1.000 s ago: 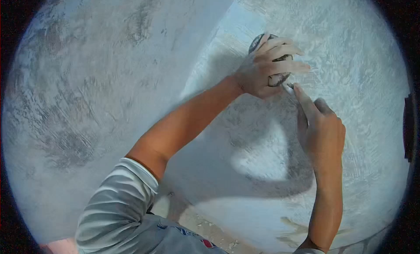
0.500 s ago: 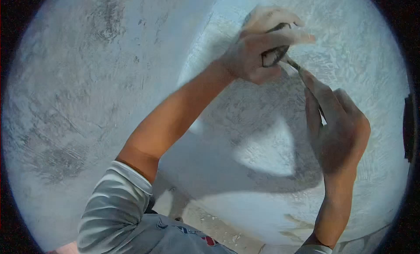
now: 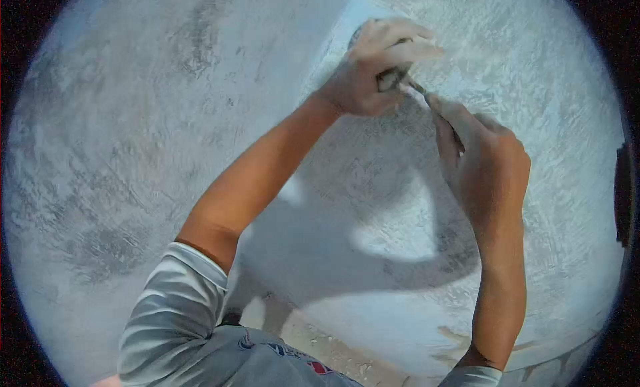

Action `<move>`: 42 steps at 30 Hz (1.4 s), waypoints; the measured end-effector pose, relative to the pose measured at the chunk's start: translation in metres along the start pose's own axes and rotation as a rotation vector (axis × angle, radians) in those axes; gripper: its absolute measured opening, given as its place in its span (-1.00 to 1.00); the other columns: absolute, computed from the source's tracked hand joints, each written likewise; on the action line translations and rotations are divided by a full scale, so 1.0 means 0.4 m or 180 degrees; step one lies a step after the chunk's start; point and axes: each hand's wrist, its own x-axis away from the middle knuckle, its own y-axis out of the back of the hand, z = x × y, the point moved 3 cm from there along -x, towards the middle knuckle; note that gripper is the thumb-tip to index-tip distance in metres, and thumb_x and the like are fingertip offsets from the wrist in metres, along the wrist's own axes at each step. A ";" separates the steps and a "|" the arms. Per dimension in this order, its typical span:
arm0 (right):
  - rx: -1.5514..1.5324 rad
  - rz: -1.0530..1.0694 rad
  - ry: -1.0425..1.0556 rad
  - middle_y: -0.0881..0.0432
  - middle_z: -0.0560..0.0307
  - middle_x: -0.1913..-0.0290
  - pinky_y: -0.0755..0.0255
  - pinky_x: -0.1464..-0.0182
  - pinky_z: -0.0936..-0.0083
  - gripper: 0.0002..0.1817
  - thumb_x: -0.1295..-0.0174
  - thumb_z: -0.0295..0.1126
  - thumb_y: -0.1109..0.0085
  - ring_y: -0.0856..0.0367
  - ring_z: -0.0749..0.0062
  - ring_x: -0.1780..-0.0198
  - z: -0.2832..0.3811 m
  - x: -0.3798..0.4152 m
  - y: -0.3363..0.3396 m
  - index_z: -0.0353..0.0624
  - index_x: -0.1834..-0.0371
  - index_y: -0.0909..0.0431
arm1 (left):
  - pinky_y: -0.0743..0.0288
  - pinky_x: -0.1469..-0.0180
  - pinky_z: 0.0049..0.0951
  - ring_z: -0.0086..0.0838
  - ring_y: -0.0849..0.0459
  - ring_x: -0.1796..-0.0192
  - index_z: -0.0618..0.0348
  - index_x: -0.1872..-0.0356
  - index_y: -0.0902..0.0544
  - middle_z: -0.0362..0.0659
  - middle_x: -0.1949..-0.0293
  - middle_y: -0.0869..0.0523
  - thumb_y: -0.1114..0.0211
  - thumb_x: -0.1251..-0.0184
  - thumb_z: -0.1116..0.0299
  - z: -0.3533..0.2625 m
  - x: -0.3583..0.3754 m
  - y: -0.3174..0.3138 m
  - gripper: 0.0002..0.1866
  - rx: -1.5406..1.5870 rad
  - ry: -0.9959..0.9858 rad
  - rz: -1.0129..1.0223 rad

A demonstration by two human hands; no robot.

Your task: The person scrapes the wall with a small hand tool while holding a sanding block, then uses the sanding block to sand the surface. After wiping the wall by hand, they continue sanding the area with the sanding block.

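My left hand [image 3: 370,70] is raised near the wall, its fingers curled around a small dark-rimmed object [image 3: 389,80] with a pale inner face. Most of that object is hidden by the fingers, and its kind cannot be made out. Lower and to the right, my right hand [image 3: 490,157] is closed around a slim tool [image 3: 417,89] with a narrow tip. The tip points up and left and appears to touch or nearly touch the dark-rimmed object. The rest of the tool lies inside my right hand.
A rough grey-white plastered wall [image 3: 127,154] surrounds my arms, with a bright corner line [image 3: 337,37] running beside my left hand. My arms' shadows fall across it. Below lies a debris-strewn floor [image 3: 333,347]; a dark object [image 3: 623,194] stands at the right edge.
Both hands have shifted left together, with the dark-rimmed object and the slim tool still in them. The right hand has also moved slightly upward. The view has shifted a little.
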 end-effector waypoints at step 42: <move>-0.0281 0.0598 -0.0361 -0.64 -0.09 0.46 -0.49 0.30 0.30 -0.62 -0.45 -0.48 -0.37 -0.56 0.28 0.50 -0.103 0.118 0.076 0.04 -0.30 -0.82 | -0.34 -0.34 0.18 -0.01 -0.58 -0.37 -0.44 -0.28 -0.82 -0.19 -0.30 -0.74 -0.40 -0.30 -0.11 -0.103 -0.008 -0.152 -0.50 -0.0226 -0.0283 -0.0008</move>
